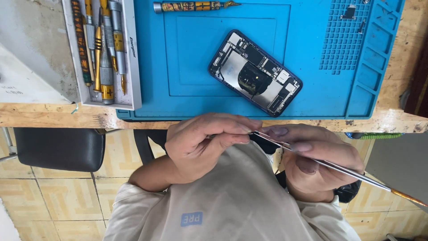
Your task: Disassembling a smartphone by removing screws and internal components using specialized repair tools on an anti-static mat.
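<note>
Currently both hands off the mat, near the chest | right hand (318, 163) grips thin metal tool (339, 168), shaft running out to 4 o'clock | left hand (200, 145) pinches its tip | opened phone (255, 72) on blue mat (312, 89), at 12 o'clock of the hands, well apart | screwdriver tray (103, 49) at 10 o'clock
</note>
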